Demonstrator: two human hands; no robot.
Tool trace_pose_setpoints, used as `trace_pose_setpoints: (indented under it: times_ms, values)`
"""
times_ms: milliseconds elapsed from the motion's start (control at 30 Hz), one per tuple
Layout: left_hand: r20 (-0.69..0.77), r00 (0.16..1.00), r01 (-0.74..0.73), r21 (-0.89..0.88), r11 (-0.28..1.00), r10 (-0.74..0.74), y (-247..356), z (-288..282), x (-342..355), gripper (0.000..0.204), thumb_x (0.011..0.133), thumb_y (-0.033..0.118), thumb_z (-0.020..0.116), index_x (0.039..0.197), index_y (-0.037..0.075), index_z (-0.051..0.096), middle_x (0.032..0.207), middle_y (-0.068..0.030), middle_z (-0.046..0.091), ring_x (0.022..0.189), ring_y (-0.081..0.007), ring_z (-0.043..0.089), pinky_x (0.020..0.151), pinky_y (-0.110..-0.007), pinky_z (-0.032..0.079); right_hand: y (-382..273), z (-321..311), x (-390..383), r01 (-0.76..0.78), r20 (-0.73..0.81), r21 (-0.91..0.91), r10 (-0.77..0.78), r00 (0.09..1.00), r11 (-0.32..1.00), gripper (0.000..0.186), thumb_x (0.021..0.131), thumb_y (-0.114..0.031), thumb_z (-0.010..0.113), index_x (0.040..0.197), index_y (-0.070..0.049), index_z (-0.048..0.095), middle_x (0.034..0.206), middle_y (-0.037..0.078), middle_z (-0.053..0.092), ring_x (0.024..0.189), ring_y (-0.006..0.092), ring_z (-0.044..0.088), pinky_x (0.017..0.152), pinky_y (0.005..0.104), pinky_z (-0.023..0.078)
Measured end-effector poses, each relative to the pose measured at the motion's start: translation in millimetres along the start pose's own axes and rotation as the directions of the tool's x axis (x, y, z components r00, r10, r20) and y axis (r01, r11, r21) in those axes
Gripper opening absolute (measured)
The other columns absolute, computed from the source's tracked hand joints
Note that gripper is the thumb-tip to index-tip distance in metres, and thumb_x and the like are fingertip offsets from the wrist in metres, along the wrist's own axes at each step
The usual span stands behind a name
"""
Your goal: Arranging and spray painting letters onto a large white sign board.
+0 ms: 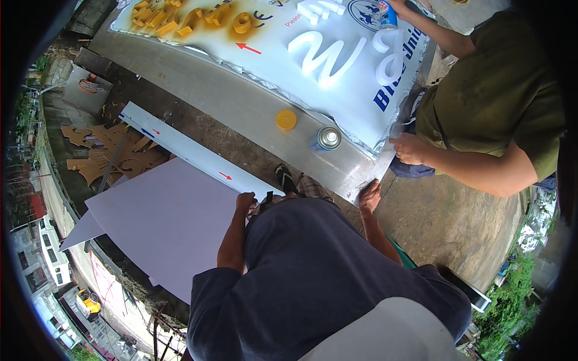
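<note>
My right hand (370,195) rests against the near corner of the metal table (355,179), its fingers stretched along the edge. Down at my left side, beside the long white panel (198,161), my left hand (245,202) is curled closed; what it holds, if anything, is hidden. A spray can (328,138) stands on the table, with a yellow cap (286,119) to its left. Farther back, white cut-out letters (328,57) and yellow-painted letters (174,18) lie on a printed white sheet (271,78). A co-worker's hand (397,7) holds a blue spray can (388,17) over the sheet.
The co-worker in an olive shirt (487,90) stands at the table's right, the other hand (409,148) near its edge. Large pale boards (162,222) lie at my left, with brown cut-out scraps (114,153) beyond them. Green plants (512,313) grow at the lower right.
</note>
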State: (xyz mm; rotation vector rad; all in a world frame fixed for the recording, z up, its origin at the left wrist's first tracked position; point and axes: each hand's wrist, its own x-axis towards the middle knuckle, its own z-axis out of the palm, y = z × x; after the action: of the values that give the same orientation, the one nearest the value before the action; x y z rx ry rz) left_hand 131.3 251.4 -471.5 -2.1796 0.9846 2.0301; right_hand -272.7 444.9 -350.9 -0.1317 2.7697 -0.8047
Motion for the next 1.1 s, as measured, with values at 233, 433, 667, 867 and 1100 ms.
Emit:
trace_pose_setpoints:
  times_ms: [233, 433, 667, 867, 1100]
  values:
    - [0.032, 0.998, -0.051, 0.012, 0.999, 0.051, -15.6, -4.1, 14.7, 0.021, 0.08, 0.023, 0.055, 0.086, 0.004, 0.063, 0.071, -0.0048, 0.063, 0.053, -0.0122, 0.054, 0.047, -0.032, 0.044, 3.8, 2.7, -0.1, 0.027, -0.032, -0.015, -0.028, 0.999, 1.0, 0.069, 0.095, -0.057, 0.022, 0.117, 0.002, 0.052, 0.102, 0.035, 0.058, 0.097, 0.0528, 0.053, 0.084, 0.0557, 0.039]
    - [-0.012, 1.0, -0.005, 0.063, 0.998, 0.006, -14.8, -5.9, 9.4, 0.021, 0.082, 0.023, 0.056, 0.085, 0.004, 0.062, 0.074, -0.0071, 0.065, 0.054, -0.0132, 0.055, 0.045, -0.032, 0.042, 2.7, 1.1, -0.6, 0.012, -0.002, 0.019, -0.012, 1.0, 1.0, 0.069, 0.094, -0.057, 0.022, 0.117, 0.001, 0.051, 0.102, 0.035, 0.058, 0.097, 0.053, 0.053, 0.084, 0.056, 0.039]
    - [-0.033, 0.999, -0.008, -0.045, 0.999, 0.006, -14.7, -6.7, 10.4, 0.02, 0.082, 0.021, 0.061, 0.085, 0.001, 0.059, 0.075, -0.0129, 0.065, 0.052, -0.0169, 0.055, 0.043, -0.033, 0.043, 1.5, 1.4, -1.4, 0.028, -0.017, 0.035, -0.027, 0.999, 0.999, 0.068, 0.094, -0.057, 0.022, 0.112, 0.001, 0.053, 0.102, 0.035, 0.058, 0.097, 0.0532, 0.052, 0.084, 0.0564, 0.038]
    - [0.009, 1.0, 0.013, -0.067, 0.998, -0.012, -19.6, -12.1, 22.7, 0.022, 0.081, 0.024, 0.056, 0.089, 0.006, 0.063, 0.073, -0.0047, 0.064, 0.055, -0.0119, 0.055, 0.049, -0.033, 0.045, 5.4, 4.3, 0.8, 0.039, -0.027, 0.055, -0.037, 0.999, 0.998, 0.068, 0.094, -0.057, 0.022, 0.111, 0.002, 0.053, 0.103, 0.035, 0.057, 0.098, 0.0533, 0.052, 0.084, 0.0567, 0.038]
    - [-0.031, 0.999, 0.02, 0.013, 1.0, -0.02, -11.8, -12.7, 15.5, 0.022, 0.081, 0.025, 0.057, 0.088, 0.006, 0.063, 0.072, -0.0044, 0.064, 0.056, -0.0121, 0.056, 0.048, -0.032, 0.045, 8.1, 6.3, 1.6, 0.039, -0.026, 0.071, -0.037, 0.999, 0.997, 0.067, 0.094, -0.057, 0.024, 0.109, 0.001, 0.052, 0.102, 0.035, 0.057, 0.096, 0.0537, 0.052, 0.082, 0.0572, 0.038]
